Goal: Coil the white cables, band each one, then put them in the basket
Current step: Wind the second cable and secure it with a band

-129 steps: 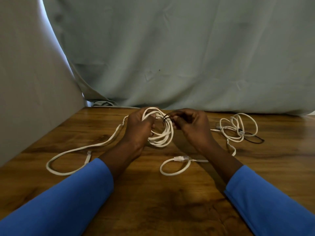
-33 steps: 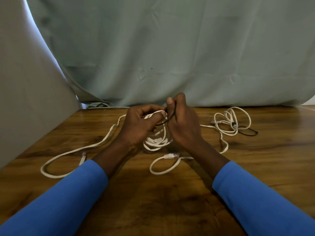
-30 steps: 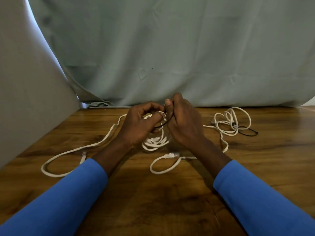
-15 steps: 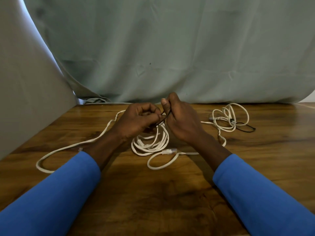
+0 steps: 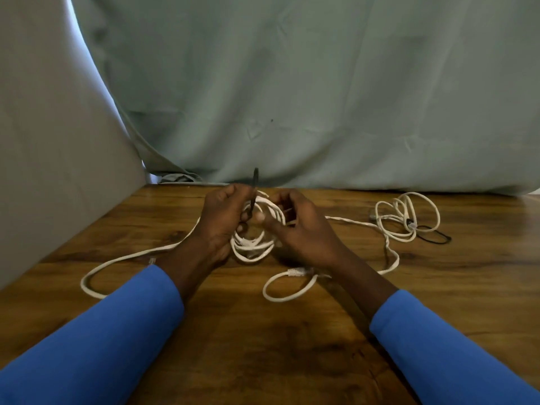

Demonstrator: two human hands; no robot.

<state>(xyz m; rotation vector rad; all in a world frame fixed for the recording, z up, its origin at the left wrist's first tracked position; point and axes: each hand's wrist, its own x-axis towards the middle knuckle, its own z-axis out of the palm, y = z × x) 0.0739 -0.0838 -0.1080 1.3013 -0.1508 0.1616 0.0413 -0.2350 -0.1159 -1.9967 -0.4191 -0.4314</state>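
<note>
A coiled white cable [image 5: 253, 247] sits between my hands above the wooden table [image 5: 263, 346]. My left hand [image 5: 223, 222] grips the coil's left side and a black band [image 5: 256, 179] that sticks up past its fingers. My right hand [image 5: 301, 226] holds the coil's right side with curled fingers. One loose tail [image 5: 117, 260] of cable runs off to the left, and another loop with a plug [image 5: 295, 271] lies in front of my right wrist. A second white coil [image 5: 406, 217] with a black band [image 5: 432, 236] on it lies at the right. No basket is in view.
A grey-green cloth [image 5: 321, 97] hangs behind the table's far edge. A pale panel [image 5: 52, 141] stands along the left side. Bare wood shows in front of my arms.
The black band, stretched between both hands half a second ago, now stands upright out of my left hand. My right hand has shifted right onto the coil. The hands have lifted slightly.
</note>
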